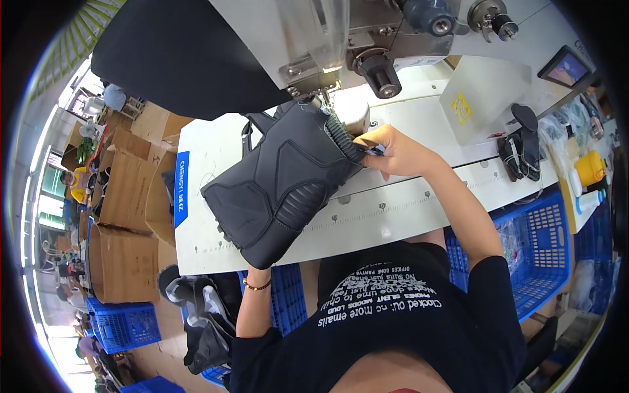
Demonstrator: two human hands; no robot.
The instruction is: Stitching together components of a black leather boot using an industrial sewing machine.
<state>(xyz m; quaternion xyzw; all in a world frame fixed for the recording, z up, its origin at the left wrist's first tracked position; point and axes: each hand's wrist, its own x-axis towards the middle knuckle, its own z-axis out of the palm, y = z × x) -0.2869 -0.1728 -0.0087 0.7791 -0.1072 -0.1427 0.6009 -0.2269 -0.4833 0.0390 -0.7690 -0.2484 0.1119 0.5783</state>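
Note:
A black bag (275, 177) with moulded, padded panels lies tilted across the white sewing machine table. Its upper end sits under the sewing head (314, 98), where a ribbed dark green-grey strip (339, 136) runs along the edge. My right hand (393, 152) is closed at that edge, its fingers pinching the bag's corner. A small dark, shiny thing (375, 150) shows between those fingers, too little of it to name. My left forearm (254, 314), with a beaded bracelet (257, 285), reaches up beneath the bag's near end, which hides the left hand.
The machine's dark screen (563, 67) and a clear plate (481, 98) stand at the right. A black strapped item (521, 147) lies at the table's right end. Blue crates (540, 255) flank me; dark cut pieces (206, 321) hang at lower left. Cardboard boxes (124, 262) stand left.

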